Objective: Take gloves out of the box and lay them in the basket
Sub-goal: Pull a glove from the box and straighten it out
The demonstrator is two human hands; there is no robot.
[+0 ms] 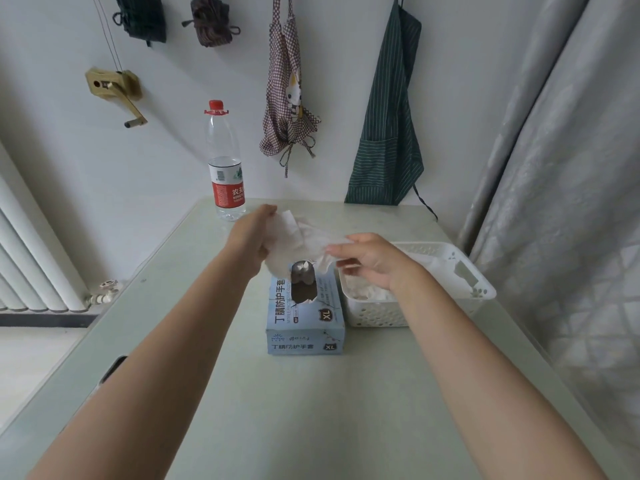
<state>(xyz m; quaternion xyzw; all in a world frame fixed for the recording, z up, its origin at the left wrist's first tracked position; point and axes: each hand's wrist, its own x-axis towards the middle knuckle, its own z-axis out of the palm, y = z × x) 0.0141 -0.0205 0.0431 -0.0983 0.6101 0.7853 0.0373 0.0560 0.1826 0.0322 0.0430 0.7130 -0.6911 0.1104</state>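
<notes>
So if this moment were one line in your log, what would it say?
left hand: grips glove | right hand: pinches same glove | glove: above box, not yet in basket

We've got a white glove (304, 237) stretched between both hands above the blue XL glove box (306, 317): left hand (250, 241) grips one end, right hand (369, 259) pinches the other. White basket (465, 271) sits just right of the box, with gloves inside.

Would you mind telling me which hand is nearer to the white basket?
Right. The right hand hovers over the basket's near-left corner; the left hand is farther left, beyond the glove box.
</notes>
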